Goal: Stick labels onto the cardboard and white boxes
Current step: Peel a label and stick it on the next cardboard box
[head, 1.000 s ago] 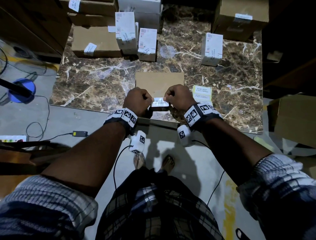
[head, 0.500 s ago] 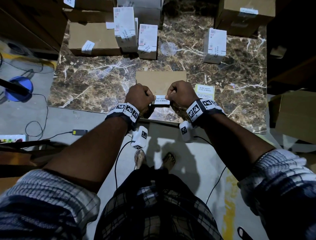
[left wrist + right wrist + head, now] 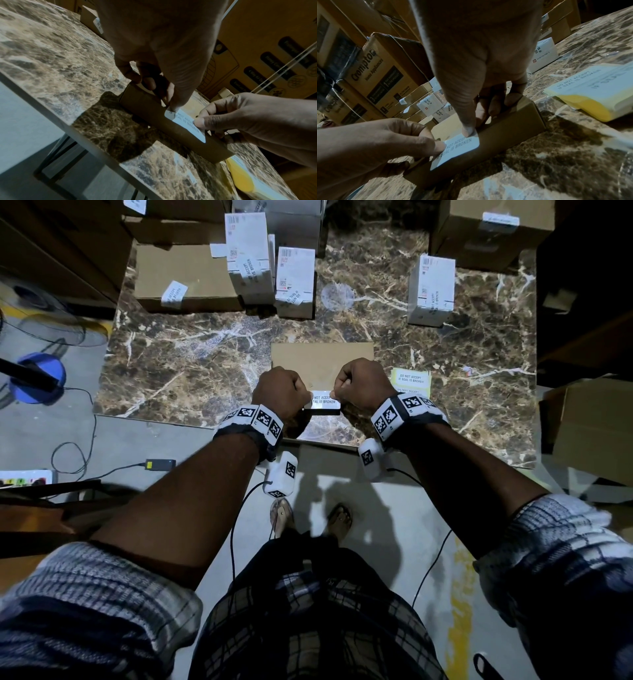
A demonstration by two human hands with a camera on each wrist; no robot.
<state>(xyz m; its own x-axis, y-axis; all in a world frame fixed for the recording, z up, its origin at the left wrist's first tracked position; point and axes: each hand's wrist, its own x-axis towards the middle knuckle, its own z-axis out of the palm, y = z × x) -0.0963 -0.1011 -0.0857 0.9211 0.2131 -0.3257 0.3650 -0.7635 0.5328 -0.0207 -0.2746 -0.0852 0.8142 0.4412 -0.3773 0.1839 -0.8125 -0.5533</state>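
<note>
Both hands are sitting a little farther onto the bench than a second ago, and the label [image 3: 324, 402] is now lying over the near top edge of the flat cardboard box [image 3: 322, 358] instead of hovering short of it. Its text is reading "DO NOT ACCEPT IF SEAL IS BROKEN". The left hand [image 3: 281, 392] is pinching the label's left end, thumb on top, while the right hand [image 3: 363, 383] is pressing its thumb on the right end with its other fingers curled around the box's far corner. In the wrist views the label's lower half is hanging down over the box's front face, seemingly not yet pressed flat.

Just to the right, a yellow-backed label sheet [image 3: 410, 379] is lying on the marble bench [image 3: 178, 364]. Farther back, white boxes [image 3: 432, 289] and a larger cardboard box [image 3: 185, 273] are standing already labelled.

Uneven pressure from the two thumbs is likely to skew the label, and folding it quickly over the edge is likely to trap a crease.
</note>
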